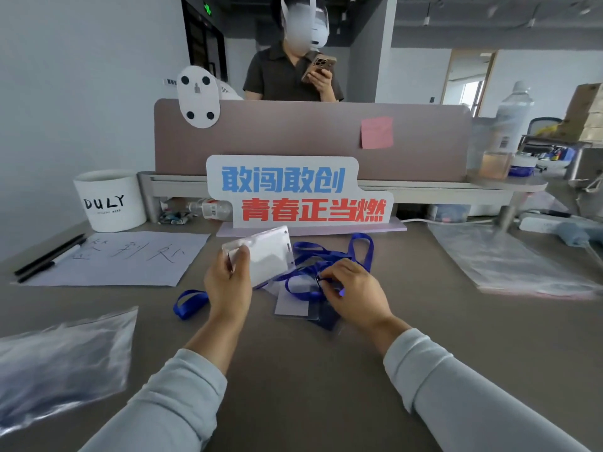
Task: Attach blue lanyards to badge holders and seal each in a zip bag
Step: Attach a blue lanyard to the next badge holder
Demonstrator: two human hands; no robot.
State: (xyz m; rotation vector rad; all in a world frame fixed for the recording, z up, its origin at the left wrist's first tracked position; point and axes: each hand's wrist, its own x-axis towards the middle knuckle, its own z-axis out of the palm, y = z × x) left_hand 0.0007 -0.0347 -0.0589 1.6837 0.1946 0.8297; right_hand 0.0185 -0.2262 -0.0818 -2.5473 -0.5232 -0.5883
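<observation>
My left hand (228,282) holds a clear badge holder (266,252) lifted a little above the desk, gripping its left edge. My right hand (350,290) pinches the black clip end of a blue lanyard (360,247) whose loops lie tangled behind it. More badge holders (293,301) lie flat under and beside my right hand. One blue strap loop (189,301) pokes out left of my left wrist. A filled zip bag (62,357) lies at the near left, and a stack of empty zip bags (502,259) sits at the right.
A sheet of paper with handwriting (127,259) and two black pens (49,256) lie at the left. A white mug (109,200), a slogan sign (300,194) and a desk divider (310,138) stand behind. A person holding a phone stands beyond the divider.
</observation>
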